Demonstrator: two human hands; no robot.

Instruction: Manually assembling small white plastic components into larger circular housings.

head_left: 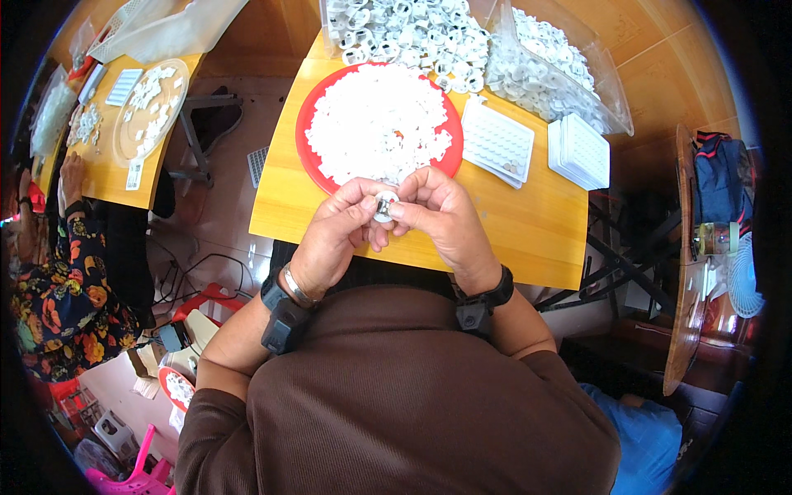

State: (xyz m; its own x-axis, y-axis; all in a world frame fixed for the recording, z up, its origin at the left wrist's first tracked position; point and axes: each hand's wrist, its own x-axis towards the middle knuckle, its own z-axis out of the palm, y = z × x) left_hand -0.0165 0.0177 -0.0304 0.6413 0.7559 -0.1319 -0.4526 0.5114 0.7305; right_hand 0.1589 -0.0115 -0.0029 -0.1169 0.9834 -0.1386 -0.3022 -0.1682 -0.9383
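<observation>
Between the fingertips of both hands is a small round white plastic part [384, 207] with a dark and metallic middle. My left hand [334, 233] pinches it from the left, thumb on top. From the right, my right hand [448, 216] has its thumb and index finger closed at the part's edge; anything smaller between them is too small to make out. Just beyond my hands lies a red round tray [307, 157], heaped with small white plastic pieces [375, 120]. Both hands are over the near edge of the yellow table [528, 235].
Behind the red tray are heaped round white parts [412, 37] and a clear bin [615, 103] of similar parts. White moulded trays [497, 148] and a tray stack [580, 157] stand right. Leftward, another person's hand [73, 175] rests at a second table [124, 186]. Cables [210, 262] cross the floor.
</observation>
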